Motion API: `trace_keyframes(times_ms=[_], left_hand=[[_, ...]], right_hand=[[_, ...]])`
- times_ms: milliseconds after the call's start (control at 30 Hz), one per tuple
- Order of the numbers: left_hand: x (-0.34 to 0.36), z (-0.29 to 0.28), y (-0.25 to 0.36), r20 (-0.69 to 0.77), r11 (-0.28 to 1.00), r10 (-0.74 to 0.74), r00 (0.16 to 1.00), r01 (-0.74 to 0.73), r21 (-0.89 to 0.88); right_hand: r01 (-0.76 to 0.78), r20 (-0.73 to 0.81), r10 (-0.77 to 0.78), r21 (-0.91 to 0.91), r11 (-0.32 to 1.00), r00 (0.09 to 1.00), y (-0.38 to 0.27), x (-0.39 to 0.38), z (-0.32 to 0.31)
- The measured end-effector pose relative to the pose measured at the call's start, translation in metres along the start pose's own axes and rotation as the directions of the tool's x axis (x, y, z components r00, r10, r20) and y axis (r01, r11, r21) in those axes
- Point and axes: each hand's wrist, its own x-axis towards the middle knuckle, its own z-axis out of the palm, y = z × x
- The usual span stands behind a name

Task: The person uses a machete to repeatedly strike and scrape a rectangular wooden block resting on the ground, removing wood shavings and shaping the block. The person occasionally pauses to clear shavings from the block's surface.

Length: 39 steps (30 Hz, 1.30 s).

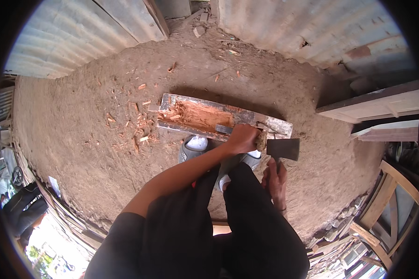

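Note:
A weathered plank with flaking white paint lies on the ground before my feet, slanting down to the right. Its left part is hollowed out, with raw reddish wood and loose chips in the recess. My left hand is closed around a chisel, whose flat metal blade points left over the recess's near edge. The chisel's butt end shows to the right of my fist. Closed around the handle of a hatchet, my right hand keeps its broad dark head just right of the chisel's butt.
Wood chips lie scattered on the dirt floor left of the plank. Corrugated metal sheets stand at the far side. A wooden panel juts in at right, above a wooden frame. My shoes are close to the plank.

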Motion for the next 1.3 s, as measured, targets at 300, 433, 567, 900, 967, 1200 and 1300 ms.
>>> trace_keyframes(times_ms=[300,433,567,900,967,1200,1300], left_hand=[[-0.017,0.008,0.020,-0.063,0.979,0.186,0.980,-0.191,-0.066],[-0.003,0.007,0.014,-0.075,0.987,0.152,0.985,-0.156,-0.046],[-0.001,0.009,0.008,-0.105,0.978,0.184,0.977,-0.192,-0.076],[-0.002,0.013,-0.004,-0.177,0.978,0.182,0.967,-0.197,-0.072],[-0.002,0.017,-0.009,-0.189,0.977,0.190,0.963,-0.205,-0.062],[-0.005,0.005,-0.006,-0.114,0.984,0.142,0.983,-0.153,-0.095],[-0.006,0.014,-0.008,-0.178,0.986,0.152,0.972,-0.162,-0.045]], right_hand=[[0.034,-0.112,-0.017,0.156,0.987,0.994,-0.016,-0.029,-0.035],[0.080,-0.070,-0.071,0.131,0.988,0.995,-0.017,-0.021,-0.024],[0.071,-0.059,-0.065,0.110,0.991,0.996,-0.018,-0.021,-0.014],[0.025,-0.048,-0.020,0.107,0.994,0.999,-0.032,-0.022,-0.005],[0.021,-0.045,-0.016,0.105,0.994,0.999,-0.032,-0.020,0.000],[0.035,-0.027,-0.036,-0.019,0.999,0.999,-0.015,-0.009,0.010],[0.169,-0.111,-0.159,0.088,0.982,0.981,-0.020,-0.012,0.011]])
